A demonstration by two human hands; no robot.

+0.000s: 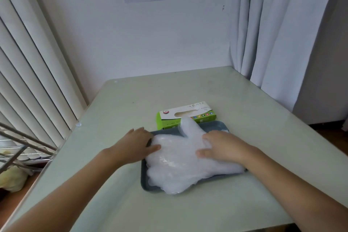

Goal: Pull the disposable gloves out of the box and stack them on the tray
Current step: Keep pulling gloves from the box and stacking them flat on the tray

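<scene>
On the tray (145,184), left hand (135,143) and right hand (222,147) lie spread flat, pressing the gloves (178,165); box (167,118) at twelve o'clock. Slick overhanging film may slip off at six.

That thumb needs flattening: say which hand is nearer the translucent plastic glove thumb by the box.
Right. The right hand lies on the glove stack, just right of the thumb; the left hand rests at the dark grey tray's left edge, farther off.

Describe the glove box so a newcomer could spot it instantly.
On the pale green table, look just behind the dark tray heaped with clear gloves. The box lies flat at its far edge, the only bright green-and-white thing, with an oval slot on top.
</scene>
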